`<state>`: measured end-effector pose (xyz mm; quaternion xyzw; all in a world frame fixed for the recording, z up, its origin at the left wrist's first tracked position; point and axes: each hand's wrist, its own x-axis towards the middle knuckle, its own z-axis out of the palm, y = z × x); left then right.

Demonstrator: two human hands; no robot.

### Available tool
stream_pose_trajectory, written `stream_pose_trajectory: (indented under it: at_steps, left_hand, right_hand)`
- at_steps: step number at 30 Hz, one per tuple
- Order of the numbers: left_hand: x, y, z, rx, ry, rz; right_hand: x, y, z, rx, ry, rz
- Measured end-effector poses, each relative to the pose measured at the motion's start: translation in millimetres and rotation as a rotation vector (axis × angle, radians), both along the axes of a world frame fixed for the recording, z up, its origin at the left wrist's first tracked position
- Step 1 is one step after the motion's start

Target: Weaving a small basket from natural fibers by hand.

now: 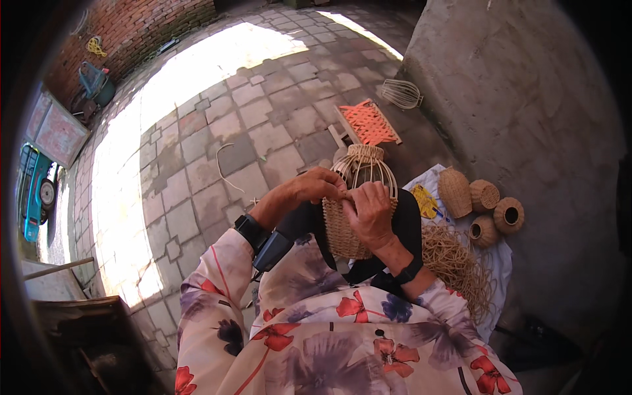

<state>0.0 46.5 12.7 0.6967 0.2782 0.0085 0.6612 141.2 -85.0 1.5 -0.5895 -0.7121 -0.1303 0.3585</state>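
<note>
Above paving [197,151], two hands [315,185] [372,214] hold one part-woven basket [345,234].

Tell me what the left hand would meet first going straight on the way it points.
Most likely the right hand, whose fingers show just beyond the left hand's fingertips; depth is unclear, so the partly woven basket might come first.

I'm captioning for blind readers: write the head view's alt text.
The left hand and right hand meet on a partly woven basket, its upper ribs bare. Four small baskets and loose strands lie to the right; an orange stool sits beyond.
</note>
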Motion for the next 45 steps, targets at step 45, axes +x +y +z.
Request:
stream_pose_trajectory:
  at_steps: [45]
  left_hand:
    - [8, -101, -26, 0.945, -0.574, 0.495]
  right_hand:
    - [22, -34, 45, -0.695, 0.942, 0.201]
